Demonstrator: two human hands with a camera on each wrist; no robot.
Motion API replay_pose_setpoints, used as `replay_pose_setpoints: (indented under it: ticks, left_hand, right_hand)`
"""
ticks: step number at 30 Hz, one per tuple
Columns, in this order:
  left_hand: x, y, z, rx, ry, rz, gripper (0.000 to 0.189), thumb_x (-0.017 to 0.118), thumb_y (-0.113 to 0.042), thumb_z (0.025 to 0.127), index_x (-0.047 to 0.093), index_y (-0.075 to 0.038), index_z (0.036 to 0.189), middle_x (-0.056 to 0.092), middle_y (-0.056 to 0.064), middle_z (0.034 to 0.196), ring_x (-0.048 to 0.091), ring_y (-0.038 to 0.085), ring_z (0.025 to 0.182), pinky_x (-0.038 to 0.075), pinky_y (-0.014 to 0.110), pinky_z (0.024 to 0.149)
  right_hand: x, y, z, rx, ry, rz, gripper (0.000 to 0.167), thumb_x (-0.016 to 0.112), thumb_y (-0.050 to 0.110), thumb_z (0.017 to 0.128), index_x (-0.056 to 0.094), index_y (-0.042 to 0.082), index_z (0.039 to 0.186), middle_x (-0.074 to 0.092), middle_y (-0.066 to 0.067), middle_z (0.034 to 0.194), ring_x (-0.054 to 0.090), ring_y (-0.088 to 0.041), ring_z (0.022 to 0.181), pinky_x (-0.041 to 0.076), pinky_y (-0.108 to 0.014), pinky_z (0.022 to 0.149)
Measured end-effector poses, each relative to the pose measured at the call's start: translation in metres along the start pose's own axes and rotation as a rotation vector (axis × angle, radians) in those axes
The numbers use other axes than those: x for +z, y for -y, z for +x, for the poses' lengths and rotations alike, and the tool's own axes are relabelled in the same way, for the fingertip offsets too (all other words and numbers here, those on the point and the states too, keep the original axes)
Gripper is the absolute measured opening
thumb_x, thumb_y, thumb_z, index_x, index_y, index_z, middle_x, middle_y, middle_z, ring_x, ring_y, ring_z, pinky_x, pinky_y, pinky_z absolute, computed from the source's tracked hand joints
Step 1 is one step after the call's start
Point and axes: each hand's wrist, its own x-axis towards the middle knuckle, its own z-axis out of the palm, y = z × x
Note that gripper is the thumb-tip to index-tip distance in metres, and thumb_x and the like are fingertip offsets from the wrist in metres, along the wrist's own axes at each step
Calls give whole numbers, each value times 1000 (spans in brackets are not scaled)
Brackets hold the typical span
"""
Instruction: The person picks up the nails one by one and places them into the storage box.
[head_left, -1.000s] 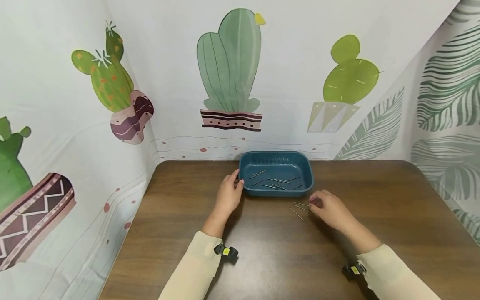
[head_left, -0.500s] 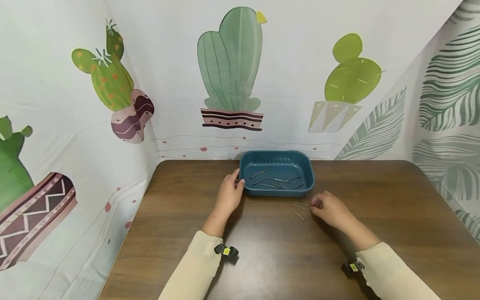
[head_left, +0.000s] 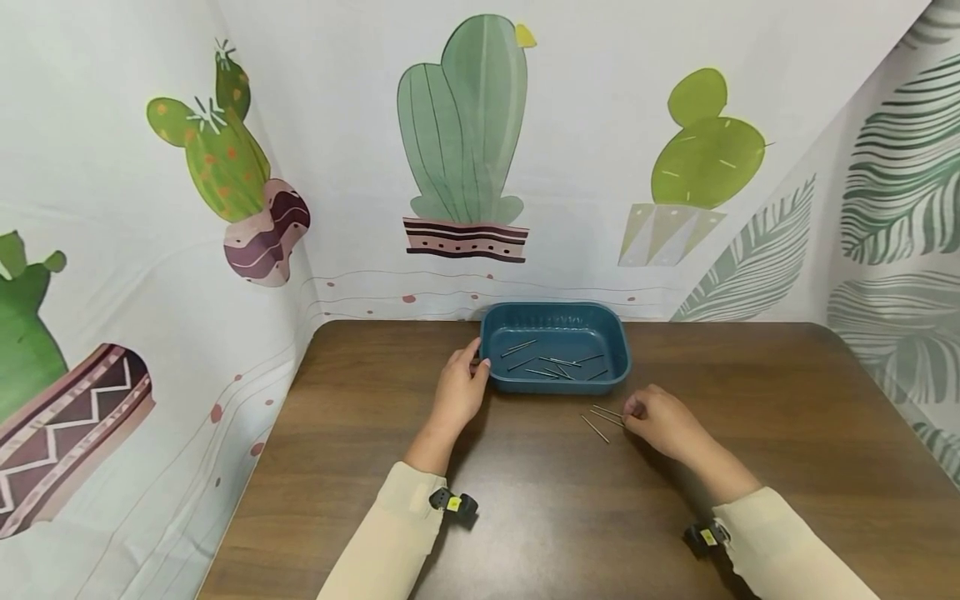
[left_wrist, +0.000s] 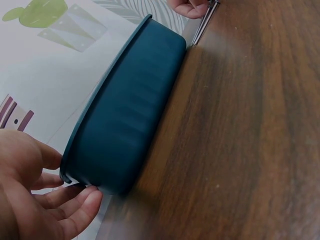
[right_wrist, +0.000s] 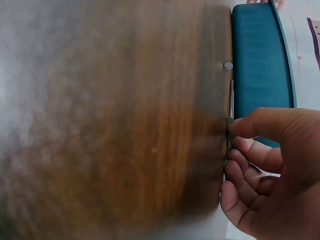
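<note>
A blue tray (head_left: 558, 387) stands at the back of the table with several thin metal nails (head_left: 521, 347) in it. My left hand (head_left: 459, 387) holds the tray's left end; in the left wrist view its fingers (left_wrist: 77, 215) bend around the rim and corner. My right hand (head_left: 663, 421) is low on the table at the tray's front right. Its thumb and forefinger pinch a nail (right_wrist: 230, 120) by the head, as the right wrist view shows. Another loose nail (head_left: 596, 428) lies to the left of that hand, apart from those at its fingertips.
The brown wooden table (head_left: 525, 483) reaches back to a white cloth (head_left: 577, 167) printed with cacti and leaves, close behind the tray. Black wrist cameras sit at both beige sleeves (head_left: 397, 517).
The right hand has shifted slightly right and its fingertips have drawn together at the nail ends. The left hand and the tray stay in place.
</note>
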Motion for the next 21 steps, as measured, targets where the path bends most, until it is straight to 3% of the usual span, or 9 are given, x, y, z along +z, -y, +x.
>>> replay_pose_setpoints:
  ticks: [21]
  left_hand:
    - [0,0,-1,5,-7,-5,48,57,-18,103,50,-3,148,61,20,131,66,29,109,55,45,97]
  right_hand:
    - [0,-1,-2,-35,-26,15,4,70,8,84,67,9,82,61,-4,84,59,-14,77,49,-33,70]
